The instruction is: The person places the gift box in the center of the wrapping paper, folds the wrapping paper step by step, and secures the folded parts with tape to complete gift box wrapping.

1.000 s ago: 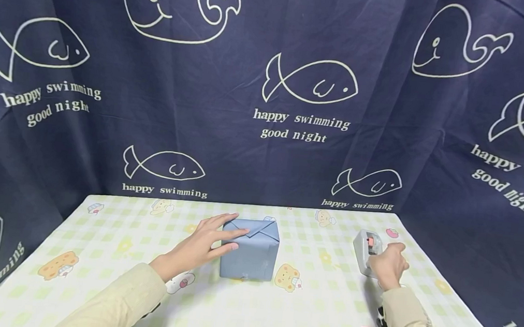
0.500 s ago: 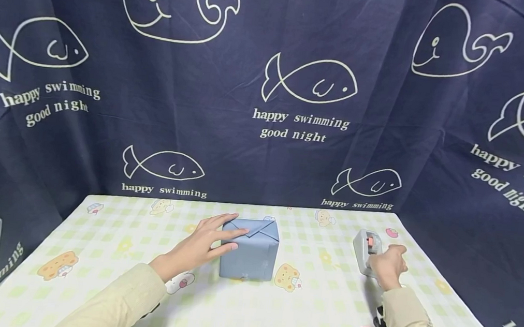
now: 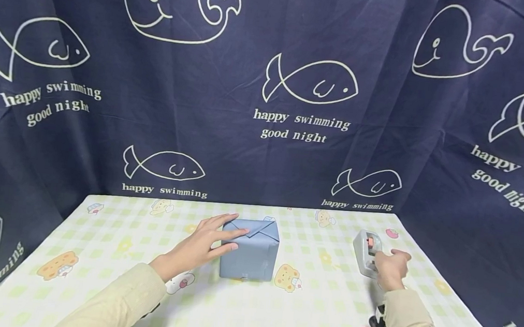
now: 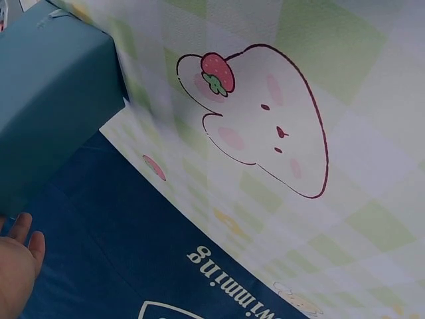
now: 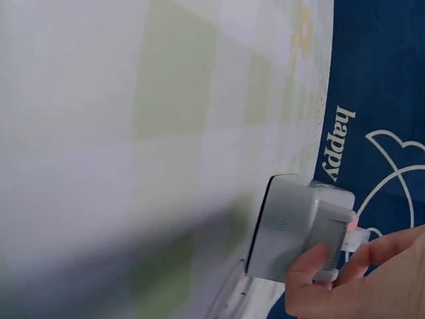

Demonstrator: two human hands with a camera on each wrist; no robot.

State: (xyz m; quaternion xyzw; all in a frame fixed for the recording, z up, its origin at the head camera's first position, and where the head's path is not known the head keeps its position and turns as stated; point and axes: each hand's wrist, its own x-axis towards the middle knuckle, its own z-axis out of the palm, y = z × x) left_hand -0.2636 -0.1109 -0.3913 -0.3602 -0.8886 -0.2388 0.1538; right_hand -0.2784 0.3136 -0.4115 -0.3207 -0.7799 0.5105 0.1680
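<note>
A box wrapped in blue paper stands upright on the table, its top folded into overlapping flaps. My left hand rests on its left side with fairly straight fingers, one lying across the folded flap and the thumb against the front. In the left wrist view the blue box fills the upper left corner, and only part of the hand shows. Over to the right sits a grey tape dispenser with a reddish core. My right hand is at its near end, thumb and finger pinching at the tape beside the cutter; the pinched end is mostly hidden.
A pale green checked cloth with cartoon prints covers the table. Dark blue curtains with white fish and lettering hang behind and on both sides. A black wrist device sits beneath the right sleeve.
My right hand has shifted slightly right and back from the tape dispenser, showing more of the dispenser's near end. The left hand and the box have stayed in place.
</note>
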